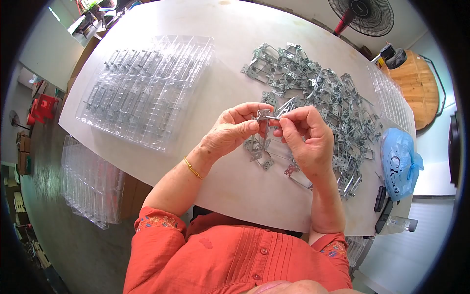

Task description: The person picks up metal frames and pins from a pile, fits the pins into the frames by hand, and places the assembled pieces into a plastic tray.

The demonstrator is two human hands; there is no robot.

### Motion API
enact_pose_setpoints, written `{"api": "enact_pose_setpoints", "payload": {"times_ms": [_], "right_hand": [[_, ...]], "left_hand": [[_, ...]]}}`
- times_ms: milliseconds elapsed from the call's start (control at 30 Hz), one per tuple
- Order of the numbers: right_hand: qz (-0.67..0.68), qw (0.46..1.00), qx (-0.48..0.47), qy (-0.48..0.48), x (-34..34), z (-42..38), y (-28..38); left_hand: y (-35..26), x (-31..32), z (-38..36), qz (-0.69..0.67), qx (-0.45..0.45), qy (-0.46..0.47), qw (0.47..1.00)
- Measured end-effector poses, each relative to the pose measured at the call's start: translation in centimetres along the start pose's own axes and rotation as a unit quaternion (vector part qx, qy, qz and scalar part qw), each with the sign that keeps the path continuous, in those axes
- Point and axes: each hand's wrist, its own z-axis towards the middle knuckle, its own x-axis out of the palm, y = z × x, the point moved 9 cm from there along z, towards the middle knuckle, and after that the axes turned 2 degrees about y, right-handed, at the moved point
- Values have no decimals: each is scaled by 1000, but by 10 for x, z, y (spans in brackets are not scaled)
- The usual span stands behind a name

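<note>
Between my two hands, above the table, is a small metal bracket [263, 113] with a thin rod joined to it. My left hand [239, 122] pinches the bracket end between thumb and fingers. Closed around the rod end, my right hand [306, 134] has its thumb and forefinger pressed together. A wide heap of similar metal brackets and rods [313, 81] lies just beyond and to the right of my hands. Part of the heap is hidden behind my right hand.
Clear plastic trays [147, 93] holding metal parts stand on the white table [230, 29] at the left. More trays [90, 179] sit lower left. On the right are a blue plastic bag [399, 161], a dark phone-like object [384, 215] and a bottle [402, 224].
</note>
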Motion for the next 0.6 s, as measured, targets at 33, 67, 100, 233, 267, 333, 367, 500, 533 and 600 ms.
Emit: {"api": "enact_pose_setpoints", "payload": {"times_ms": [33, 67, 100, 233, 267, 333, 367, 500, 533, 600], "right_hand": [[0, 1000, 0, 0, 1, 0, -1], [-42, 999, -28, -1, 2, -1, 1], [-83, 995, -56, -1, 3, -2, 5], [-137, 985, -107, 4, 10, -4, 12], [-152, 982, -109, 12, 13, -4, 13], [-167, 980, -110, 17, 14, -5, 12], [-174, 978, -112, 17, 13, -5, 11], [-191, 972, -133, -24, -2, -6, 19], [-132, 984, -112, -42, -5, -4, 22], [-56, 996, -58, -40, -11, 0, 16]], "left_hand": [[1, 0, 0, 9, -4, -1, 1000], [1, 0, 0, 17, -8, -2, 1000], [0, 1, 0, 17, -8, -2, 1000], [3, 4, -1, 27, -24, -1, 999], [4, 2, -1, 35, -27, -10, 999], [2, 7, -1, 44, -31, -11, 999], [1, 8, -2, 53, -33, -13, 998], [-2, 0, 0, 61, -17, -18, 998], [-7, -2, 2, 51, 21, -23, 998], [-19, -3, 2, 47, 78, -40, 995]]}}
